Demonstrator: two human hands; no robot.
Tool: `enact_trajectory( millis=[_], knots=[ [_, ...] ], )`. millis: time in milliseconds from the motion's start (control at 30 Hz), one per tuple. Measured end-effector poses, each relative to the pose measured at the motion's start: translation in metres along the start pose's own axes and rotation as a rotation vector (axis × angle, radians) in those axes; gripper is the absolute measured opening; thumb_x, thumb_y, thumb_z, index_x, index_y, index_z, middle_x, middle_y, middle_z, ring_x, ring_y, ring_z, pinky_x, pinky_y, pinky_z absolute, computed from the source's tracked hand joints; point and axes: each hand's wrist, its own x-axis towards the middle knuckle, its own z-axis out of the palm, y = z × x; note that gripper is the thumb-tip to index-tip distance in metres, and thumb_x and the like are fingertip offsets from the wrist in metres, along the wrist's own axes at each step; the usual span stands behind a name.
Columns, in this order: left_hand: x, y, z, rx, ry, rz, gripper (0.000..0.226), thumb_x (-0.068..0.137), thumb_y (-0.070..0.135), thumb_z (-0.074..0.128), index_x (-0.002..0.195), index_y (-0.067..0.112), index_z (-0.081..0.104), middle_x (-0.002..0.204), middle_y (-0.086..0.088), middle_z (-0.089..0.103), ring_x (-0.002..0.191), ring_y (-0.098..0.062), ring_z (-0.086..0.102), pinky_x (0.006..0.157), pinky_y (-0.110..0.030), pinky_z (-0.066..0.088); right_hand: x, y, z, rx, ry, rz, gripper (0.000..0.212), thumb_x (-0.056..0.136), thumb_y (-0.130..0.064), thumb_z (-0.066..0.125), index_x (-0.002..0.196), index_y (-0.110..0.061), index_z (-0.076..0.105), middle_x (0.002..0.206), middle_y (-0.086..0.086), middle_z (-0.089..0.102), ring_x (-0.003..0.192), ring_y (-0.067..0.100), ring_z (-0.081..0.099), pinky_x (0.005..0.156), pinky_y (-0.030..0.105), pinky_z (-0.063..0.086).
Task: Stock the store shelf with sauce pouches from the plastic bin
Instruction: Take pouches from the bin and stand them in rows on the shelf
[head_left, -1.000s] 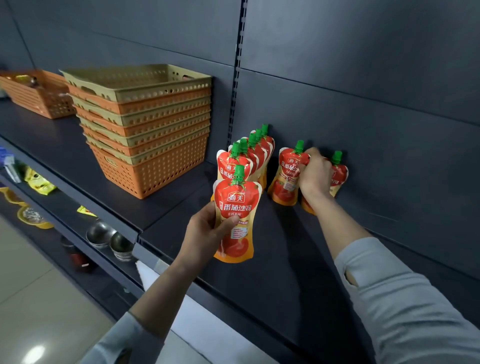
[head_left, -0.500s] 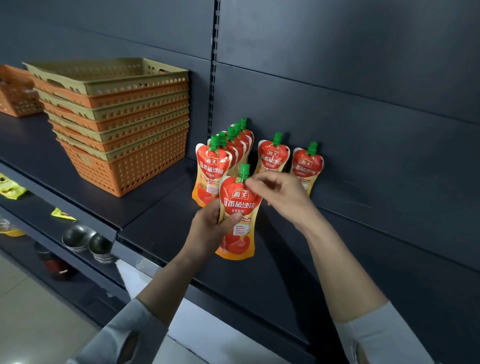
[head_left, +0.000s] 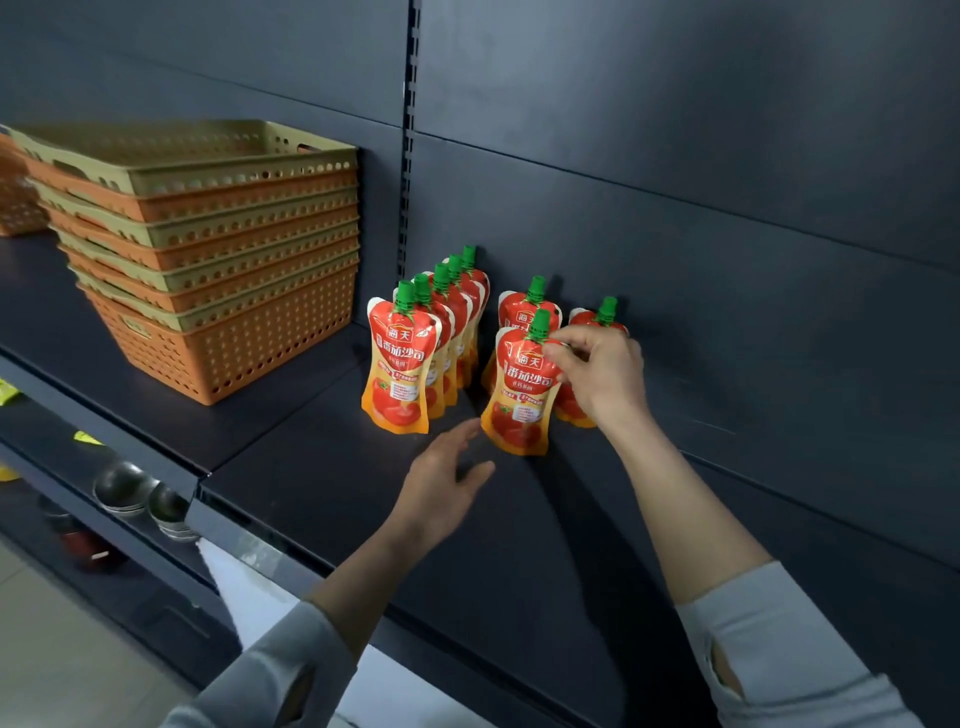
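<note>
A person's right hand (head_left: 602, 376) pinches the upper corner of a glossy red-and-orange sauce pouch (head_left: 522, 395) just under its green ribbed cap, fingers (head_left: 558, 349) closed narrowly on the soft plastic, as the pouch stands upright on a dark matte metal shelf (head_left: 322, 483). The left hand (head_left: 441, 480) hovers just below and to the left of the pouch, fingers spread wide and holding nothing. The label bears tomato artwork, the brand characters "海天" and a line of bold white Chinese lettering; the small print is too fine to read. Directly behind the held pouch stands a second pouch (head_left: 524, 312), and behind the right hand a third (head_left: 602, 317), partly hidden by the knuckles, both against the shelf's dark back panel (head_left: 675, 234). To the left of the fingers a front-to-back row of pouches (head_left: 410, 364) stands, caps lined up toward a slotted upright (head_left: 408, 156). Farther left sits a nested stack of perforated plastic baskets (head_left: 208, 249), alternating orange and tan. Below the shelf's front edge, on a lower shelf, round dark bowls (head_left: 137, 491) lie. Grey knit sleeves (head_left: 769, 644) cover both forearms.
</note>
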Motion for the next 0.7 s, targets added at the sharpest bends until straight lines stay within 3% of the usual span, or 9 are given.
enact_trajectory(
  millis=[100,233,700],
  knots=[
    [0.013,0.000,0.012,0.145,-0.042,0.022,0.063,0.095,0.023,0.057,0.150,0.019,0.028,0.153,0.001,0.035,0.142,-0.014,0.030,0.112,-0.026,0.029,0.015,0.005,0.012,-0.022,0.067,-0.021,0.016,0.091,-0.022,0.071,0.104,-0.015,0.078,0.105,0.002,0.074,0.095,0.022,0.068,0.090,0.045,0.056],
    [0.037,-0.003,0.023,0.296,-0.045,0.038,0.066,0.096,0.022,0.056,0.152,0.013,0.022,0.157,-0.005,0.026,0.147,-0.017,0.018,0.116,-0.025,0.018,0.028,0.008,0.024,-0.112,0.102,-0.100,0.022,0.094,-0.023,0.068,0.113,-0.014,0.076,0.108,0.006,0.074,0.096,0.022,0.068,0.086,0.033,0.056],
    [0.076,-0.017,0.038,0.479,0.011,0.070,0.070,0.097,0.028,0.053,0.153,0.015,0.014,0.159,-0.001,0.020,0.147,-0.017,0.016,0.116,-0.024,0.015,0.052,0.020,0.032,-0.286,0.140,-0.255,0.025,0.095,-0.017,0.065,0.118,-0.007,0.071,0.113,0.011,0.074,0.100,0.028,0.070,0.088,0.038,0.055]
  ],
)
